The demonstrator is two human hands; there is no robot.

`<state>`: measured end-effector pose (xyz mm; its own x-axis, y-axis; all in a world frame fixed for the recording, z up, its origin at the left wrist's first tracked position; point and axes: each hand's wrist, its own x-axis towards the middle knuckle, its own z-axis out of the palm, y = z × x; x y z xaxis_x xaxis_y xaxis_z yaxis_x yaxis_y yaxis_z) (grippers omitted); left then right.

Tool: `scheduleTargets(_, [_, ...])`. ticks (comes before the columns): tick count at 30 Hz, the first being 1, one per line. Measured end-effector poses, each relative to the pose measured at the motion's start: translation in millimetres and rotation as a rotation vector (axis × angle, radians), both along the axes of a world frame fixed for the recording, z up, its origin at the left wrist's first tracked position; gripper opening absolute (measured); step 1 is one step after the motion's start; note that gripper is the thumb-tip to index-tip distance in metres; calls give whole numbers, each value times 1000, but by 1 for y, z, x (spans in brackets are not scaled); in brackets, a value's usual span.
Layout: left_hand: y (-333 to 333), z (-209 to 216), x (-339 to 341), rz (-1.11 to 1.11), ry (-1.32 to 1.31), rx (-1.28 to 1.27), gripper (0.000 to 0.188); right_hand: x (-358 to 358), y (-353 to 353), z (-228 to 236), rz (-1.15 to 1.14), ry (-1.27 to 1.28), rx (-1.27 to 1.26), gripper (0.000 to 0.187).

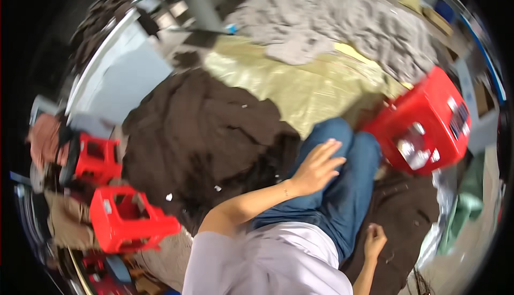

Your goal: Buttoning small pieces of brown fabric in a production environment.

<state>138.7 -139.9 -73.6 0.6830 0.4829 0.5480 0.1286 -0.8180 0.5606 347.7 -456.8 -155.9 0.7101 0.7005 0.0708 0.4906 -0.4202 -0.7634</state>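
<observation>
My left hand (pixel 317 170) is over my knees, fingers stretched out and slightly spread, with nothing in it. It hovers over or rests on the blue jeans (pixel 342 198); I cannot tell which. Low on the right, my right hand (pixel 375 240) has its fingers curled together beside my thigh, above dark brown cloth (pixel 404 214). Whatever those fingers hold, if anything, is hidden. A large heap of dark brown cloth (pixel 198 118) spreads to the left of my legs, with small white scraps on it.
A red plastic stool (pixel 431 99) with shiny items stands by my right knee. Two more red stools, one nearer (pixel 115 230) and one farther (pixel 101 173), are at left. Ahead lie yellowish sheeting (pixel 267 86) and grey cloth (pixel 332 19); a pale bin (pixel 120 75) stands far left.
</observation>
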Motion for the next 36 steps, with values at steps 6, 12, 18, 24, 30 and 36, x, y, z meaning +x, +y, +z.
scheduleTargets(6, [-6,-123,-219,903,220,-330,28,-13,178,62,285,21,220,11])
scheduleTargets(12, [-17,-184,-342,1426,193,-624,38,-71,225,59,564,-13,169,7])
scheduleTargets(18, [26,-201,-365,1696,18,-792,91,-87,218,48,571,23,127,8])
scheduleTargets(24, [38,-201,-285,1571,118,-592,38,-86,220,37,607,33,81,8])
scheduleTargets(30, [-15,-180,-230,1132,25,-455,54,-88,215,30,550,137,105,10])
scheduleTargets(36, [-100,-233,-293,1302,306,-310,73,-89,212,33,596,95,38,9])
